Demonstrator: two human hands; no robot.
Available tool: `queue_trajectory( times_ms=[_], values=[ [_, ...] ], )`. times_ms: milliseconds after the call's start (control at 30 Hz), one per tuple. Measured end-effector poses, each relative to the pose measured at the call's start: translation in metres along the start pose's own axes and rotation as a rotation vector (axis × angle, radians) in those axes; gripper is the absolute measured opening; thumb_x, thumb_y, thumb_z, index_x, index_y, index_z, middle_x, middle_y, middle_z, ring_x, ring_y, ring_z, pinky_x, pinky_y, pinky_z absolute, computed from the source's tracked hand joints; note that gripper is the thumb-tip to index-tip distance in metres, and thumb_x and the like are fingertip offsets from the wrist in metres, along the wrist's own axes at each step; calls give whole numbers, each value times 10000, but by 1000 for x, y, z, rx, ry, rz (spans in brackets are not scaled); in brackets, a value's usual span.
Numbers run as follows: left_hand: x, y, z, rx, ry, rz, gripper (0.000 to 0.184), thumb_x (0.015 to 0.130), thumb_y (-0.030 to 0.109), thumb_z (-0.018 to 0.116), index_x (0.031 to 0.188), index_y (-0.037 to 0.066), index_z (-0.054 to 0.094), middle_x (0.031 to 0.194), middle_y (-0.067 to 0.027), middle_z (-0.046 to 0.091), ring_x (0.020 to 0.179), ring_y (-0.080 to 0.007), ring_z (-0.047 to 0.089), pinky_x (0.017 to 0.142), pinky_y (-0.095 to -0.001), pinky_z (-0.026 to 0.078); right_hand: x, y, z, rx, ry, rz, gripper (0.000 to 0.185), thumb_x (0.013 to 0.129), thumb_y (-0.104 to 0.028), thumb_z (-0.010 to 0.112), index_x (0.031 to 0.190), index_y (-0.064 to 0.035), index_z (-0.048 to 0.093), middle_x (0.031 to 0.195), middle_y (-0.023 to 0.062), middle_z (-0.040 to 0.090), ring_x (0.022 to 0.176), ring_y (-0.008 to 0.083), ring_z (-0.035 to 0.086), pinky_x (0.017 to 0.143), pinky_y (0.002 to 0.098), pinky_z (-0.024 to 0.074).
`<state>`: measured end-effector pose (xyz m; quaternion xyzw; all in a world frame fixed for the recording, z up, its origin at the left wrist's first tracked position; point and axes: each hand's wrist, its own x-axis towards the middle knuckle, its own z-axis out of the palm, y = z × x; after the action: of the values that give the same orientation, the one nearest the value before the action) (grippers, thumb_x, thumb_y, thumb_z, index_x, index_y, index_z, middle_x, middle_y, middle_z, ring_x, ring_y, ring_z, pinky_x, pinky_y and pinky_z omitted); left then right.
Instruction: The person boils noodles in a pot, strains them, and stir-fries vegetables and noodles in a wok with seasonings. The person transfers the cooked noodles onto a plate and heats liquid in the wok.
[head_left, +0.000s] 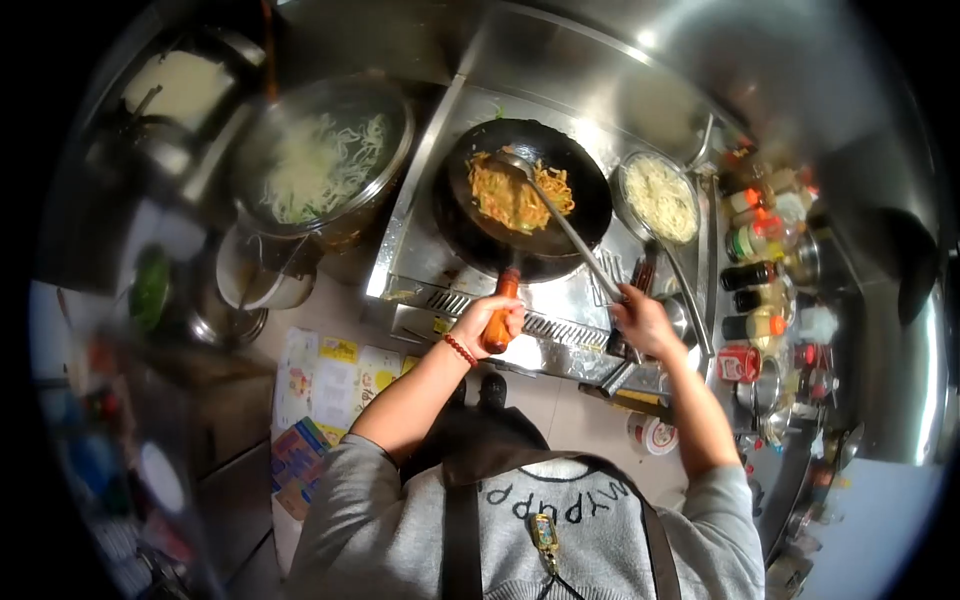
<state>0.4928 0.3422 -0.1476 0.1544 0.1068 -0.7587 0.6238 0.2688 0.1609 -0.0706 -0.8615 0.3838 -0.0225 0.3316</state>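
A black wok with browned noodles sits on the steel stove. My left hand is closed around the wok's orange-brown handle, below the pan. To the right, my right hand grips the handle of a metal ladle, whose bowl rests among the noodles at the wok's upper middle. A strainer of pale noodles lies right of the wok, its long handle running down past my right hand.
A large steaming pot with pale strands stands left of the stove. Bottles and jars line the right side, with a red can among them. A white bucket sits below the pot.
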Motion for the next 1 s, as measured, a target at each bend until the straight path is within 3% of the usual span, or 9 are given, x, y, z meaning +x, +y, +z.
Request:
queue_trajectory(
  times_ms=[100,133,200,267,333,400,533,700,1000],
  values=[
    [16,0,-12,-195,-150,-42,87,899,90,512,899,39,442,685,17,439,517,-50,414,464,-176,357,-14,-20,-35,-59,46,153,385,922,-139,522,1265,26,463,1042,256,624,953,317,647,805,351,495],
    [21,-2,-18,-177,-214,-42,88,901,92,515,897,42,442,683,24,437,513,-40,405,457,-174,350,4,47,0,-104,275,-170,422,929,-170,522,1310,-16,427,920,186,663,750,298,661,657,360,528],
    [13,-6,-3,63,-23,23,57,892,73,509,887,51,457,680,30,439,509,-27,400,449,-183,344,-4,-23,21,452,122,507,362,959,-214,468,1292,-72,457,642,64,532,408,96,435,351,251,383],
    [17,-13,-17,149,-16,97,57,879,61,513,876,44,459,680,22,442,504,-37,404,454,-200,354,-16,-35,36,1129,-178,642,324,975,-279,423,1249,-113,471,597,27,450,368,73,331,304,220,299],
    [-1,-22,-14,216,7,177,67,860,32,528,866,39,462,671,19,446,499,-54,422,434,-220,354,-35,-51,28,1292,-368,671,221,973,-286,421,1114,-137,502,599,0,390,381,66,262,322,201,248],
    [-39,-31,-18,320,69,181,81,865,39,529,837,59,456,622,23,432,464,-58,412,399,-227,340,-54,-57,12,1419,-509,660,299,976,-301,406,1200,-125,494,597,2,374,376,45,242,313,181,219],
    [-162,-63,-16,281,37,258,126,856,65,556,843,80,432,592,2,415,460,-72,406,432,-255,362,-83,-98,-10,1164,-708,570,380,961,-279,453,1294,-97,445,585,-8,329,366,28,228,298,164,187],
    [-299,-147,-3,147,263,477,185,843,48,564,915,112,406,630,2,402,477,-75,389,457,-258,349,-98,-142,20,1059,-1085,594,433,938,-242,499,1333,-100,391,564,-18,326,322,23,213,265,184,180],
    [-487,-204,-72,-73,431,1063,184,820,-11,560,890,77,414,648,-30,435,486,-112,434,453,-285,379,-101,-327,217,1044,-1811,772,489,968,-236,454,1407,-114,276,608,-13,394,359,40,371,274,201,296]
  ],
)
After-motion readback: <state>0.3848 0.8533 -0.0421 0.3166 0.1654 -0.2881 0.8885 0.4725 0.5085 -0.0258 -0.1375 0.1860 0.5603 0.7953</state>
